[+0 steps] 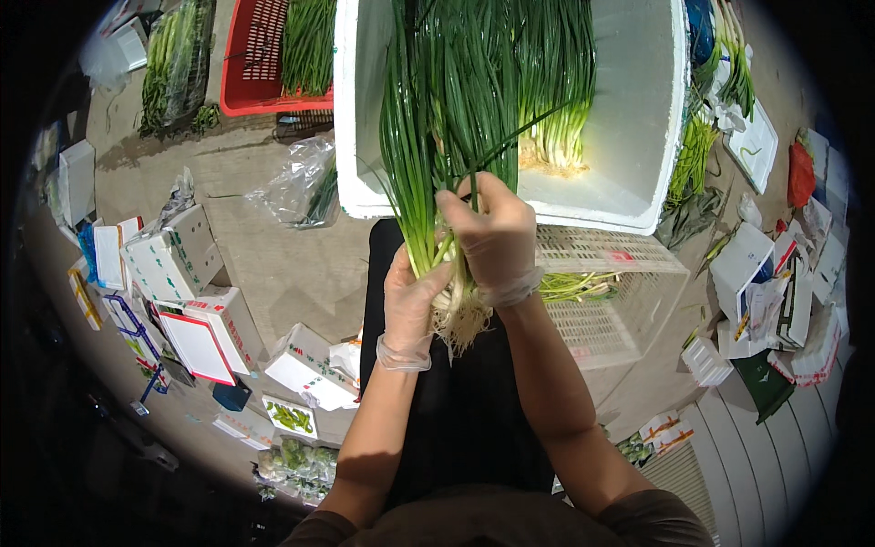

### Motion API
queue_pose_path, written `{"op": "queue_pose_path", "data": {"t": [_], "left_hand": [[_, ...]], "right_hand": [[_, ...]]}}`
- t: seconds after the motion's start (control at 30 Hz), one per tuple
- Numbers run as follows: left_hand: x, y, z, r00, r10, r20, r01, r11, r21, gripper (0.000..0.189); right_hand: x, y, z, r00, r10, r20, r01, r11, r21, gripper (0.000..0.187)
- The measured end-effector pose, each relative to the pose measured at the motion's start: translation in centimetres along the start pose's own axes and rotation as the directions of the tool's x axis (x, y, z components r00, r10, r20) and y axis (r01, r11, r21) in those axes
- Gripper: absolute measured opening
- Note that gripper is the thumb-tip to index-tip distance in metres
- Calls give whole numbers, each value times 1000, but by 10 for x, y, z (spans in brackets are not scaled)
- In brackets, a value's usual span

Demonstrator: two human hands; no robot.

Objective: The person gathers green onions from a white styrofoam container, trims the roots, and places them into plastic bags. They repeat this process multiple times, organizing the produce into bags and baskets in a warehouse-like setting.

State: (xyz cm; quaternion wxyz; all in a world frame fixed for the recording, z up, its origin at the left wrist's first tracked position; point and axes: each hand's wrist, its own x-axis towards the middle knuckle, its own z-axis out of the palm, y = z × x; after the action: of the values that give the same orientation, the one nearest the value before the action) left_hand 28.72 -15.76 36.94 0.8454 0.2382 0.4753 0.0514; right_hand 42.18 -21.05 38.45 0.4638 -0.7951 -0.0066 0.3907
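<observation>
Thin clear gloves cover both hands. My left hand (413, 301) is closed around the pale lower stalks of a bunch of green onions (413, 191), whose stringy roots hang over my dark-clothed lap. Just above and to the right, my right hand (495, 236) bends over the same bunch, its thumb and forefinger pinching a green leaf that sticks up to the right. The leaves reach over the near rim of a white foam box (601, 219). Inside that box lie more green onions (557, 130), their roots towards me. My right palm's contact with the stalks is partly hidden.
A red plastic basket (273, 106) of greens stands beyond the foam box on the left. A white plastic crate (615, 321) with some stalks lies below the box at right. Plastic bags, bundled vegetables (174, 68) and foam cartons (174, 253) are scattered over the concrete floor on both sides.
</observation>
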Motion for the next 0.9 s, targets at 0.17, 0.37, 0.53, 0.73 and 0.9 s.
{"op": "queue_pose_path", "data": {"t": [0.17, 0.37, 0.53, 0.73, 0.9], "left_hand": [[-1, 10, 17, 999, -16, -37, 11, 993, -115, 32], [7, 13, 21, 993, 0, -116, 22, 981, 191, 27], [13, 4, 21, 977, 82, -197, -28, 964, 263, 28], [10, -14, 20, 973, 142, -184, -99, 970, 221, 32], [9, -14, 19, 971, 166, -174, -112, 953, 281, 36]], "right_hand": [[-24, 19, -24, 998, -57, -14, 58, 940, 335, 11], [-78, 32, -44, 899, -80, 430, -38, 965, 260, 24], [-91, 10, -64, 936, -147, 321, -46, 850, 524, 21], [-45, -11, -32, 977, -96, -190, 194, 769, 609, 29], [-11, 6, 0, 932, -361, -40, 237, 688, -686, 34]]}}
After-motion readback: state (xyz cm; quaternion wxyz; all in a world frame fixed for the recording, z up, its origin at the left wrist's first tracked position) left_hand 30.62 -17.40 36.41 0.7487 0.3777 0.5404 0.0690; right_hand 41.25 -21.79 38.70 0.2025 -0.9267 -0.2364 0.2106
